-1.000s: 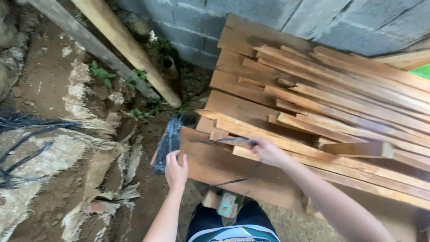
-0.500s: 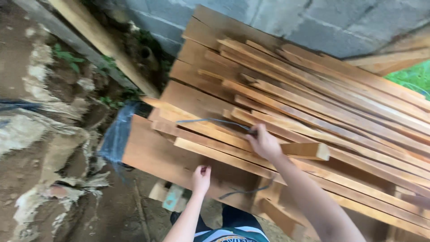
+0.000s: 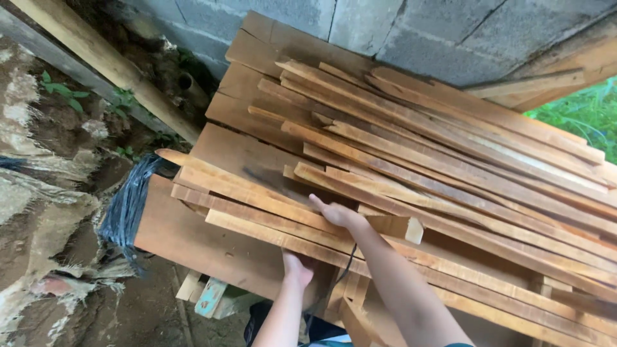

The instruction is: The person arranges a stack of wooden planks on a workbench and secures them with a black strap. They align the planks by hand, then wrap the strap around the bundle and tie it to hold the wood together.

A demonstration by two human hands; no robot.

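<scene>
Against a grey block wall, the right hand lies flat, fingers together, steadying the stacked planks, while the left hand supports from below, its fingers hidden.

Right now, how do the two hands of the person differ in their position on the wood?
The right hand lies flat on top of the wooden slats; the left hand sits lower, at the near edge under them. The right hand reaches farther into the pile. Both are bare and touch wood.

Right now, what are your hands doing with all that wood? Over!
Right hand flat on top of the planks. Left hand under the stack's near edge, fingers hidden. Black plastic wrap bunched at the left end. Over.
</scene>
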